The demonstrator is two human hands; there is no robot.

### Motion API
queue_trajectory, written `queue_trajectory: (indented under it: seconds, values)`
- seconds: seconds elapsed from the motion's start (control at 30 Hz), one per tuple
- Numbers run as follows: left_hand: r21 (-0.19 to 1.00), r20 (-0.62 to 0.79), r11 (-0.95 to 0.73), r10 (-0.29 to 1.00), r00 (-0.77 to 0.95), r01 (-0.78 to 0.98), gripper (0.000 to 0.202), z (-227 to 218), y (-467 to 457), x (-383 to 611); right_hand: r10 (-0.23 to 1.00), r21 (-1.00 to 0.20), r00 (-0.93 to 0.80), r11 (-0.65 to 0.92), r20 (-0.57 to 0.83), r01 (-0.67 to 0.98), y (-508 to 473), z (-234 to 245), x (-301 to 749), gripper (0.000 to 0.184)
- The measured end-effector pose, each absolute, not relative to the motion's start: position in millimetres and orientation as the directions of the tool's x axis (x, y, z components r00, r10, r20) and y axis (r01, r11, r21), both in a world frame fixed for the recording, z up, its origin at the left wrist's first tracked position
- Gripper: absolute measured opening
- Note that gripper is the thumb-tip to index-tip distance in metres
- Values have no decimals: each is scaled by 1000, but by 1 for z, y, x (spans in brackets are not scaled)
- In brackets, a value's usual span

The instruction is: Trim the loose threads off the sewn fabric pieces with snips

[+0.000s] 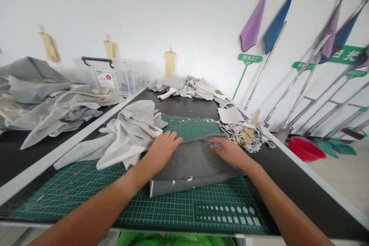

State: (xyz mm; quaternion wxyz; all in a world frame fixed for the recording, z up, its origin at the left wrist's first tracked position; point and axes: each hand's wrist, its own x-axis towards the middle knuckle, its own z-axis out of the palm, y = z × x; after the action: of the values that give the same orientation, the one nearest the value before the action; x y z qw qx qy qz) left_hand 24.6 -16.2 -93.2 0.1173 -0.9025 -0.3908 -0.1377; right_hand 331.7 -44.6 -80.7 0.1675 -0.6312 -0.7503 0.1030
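A folded dark grey cloth (193, 161) lies across the green cutting mat (161, 209), with small white scraps on its lower fold. At its upper left, my left hand (164, 148) is closed on the far edge, thumb and fingers pinching the fabric. My right hand (227, 149) is closed round a slim tool (216, 145) with a bluish end, at the cloth's upper right edge. Too little of that tool shows to tell its kind. Just left of my left hand is a crumpled pile of light grey cloth (129, 130), partly resting on the mat.
White and grey trimmings (242, 132) are heaped at the right, with a tan strip (255, 119) among them. More fabric pieces (184, 86) lie at the table's far end. A large cloth heap (54, 96) and a clear plastic box (103, 77) stand left. A red basin (305, 149) is on the floor.
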Motion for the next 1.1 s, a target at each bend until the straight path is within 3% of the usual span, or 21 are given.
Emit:
queue_trajectory:
  seconds: [0.23, 0.47, 0.6, 0.73, 0.87, 1.0, 1.1]
  values:
    - [-7, 365, -537, 784, 502, 843, 31, -104, -9, 26, 995, -297, -95, 102, 37, 949, -87, -88, 357, 38]
    - [-24, 356, -575, 760, 544, 818, 23, -104, 3, 24, 998, -367, -41, 20, -49, 930, -119, -80, 393, 34]
    - [6, 315, -697, 682, 660, 717, 28, -100, 12, 25, 990, -397, -49, -6, -129, 918, -127, -72, 395, 33]
    - [127, 288, -789, 609, 739, 601, 47, -95, 18, 28, 992, -352, -24, -20, -120, 936, -125, -61, 378, 35]
    - [256, 319, -776, 630, 707, 576, 58, -97, 23, 28, 995, -408, -99, 88, -5, 909, -110, -49, 348, 31]
    - [454, 412, -731, 679, 607, 509, 58, -105, 31, 27, 981, -430, -172, 192, 86, 882, -87, -33, 310, 26]
    - [623, 466, -655, 750, 470, 427, 46, -112, 37, 29, 965, -444, -193, 254, 177, 859, -64, -29, 278, 24]
